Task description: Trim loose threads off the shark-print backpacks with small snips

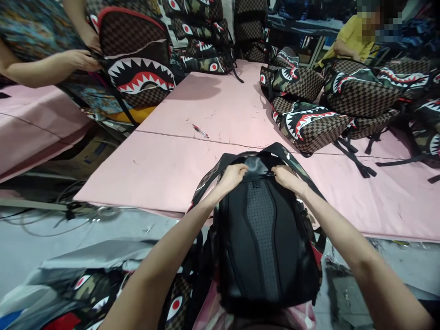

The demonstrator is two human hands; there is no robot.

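Observation:
A backpack lies back-side up at the near edge of the pink table, its black padded panel facing me. My left hand is closed on the top edge of the bag, left of the handle. My right hand pinches the same top edge on the right. The camouflage shoulder straps loop out past my hands onto the table.
A red pen lies mid-table. Shark-mouth checkered backpacks pile at the right and far back. At left another person's hands hold an upright shark backpack. A person in yellow sits far right. More bags lie by my lap.

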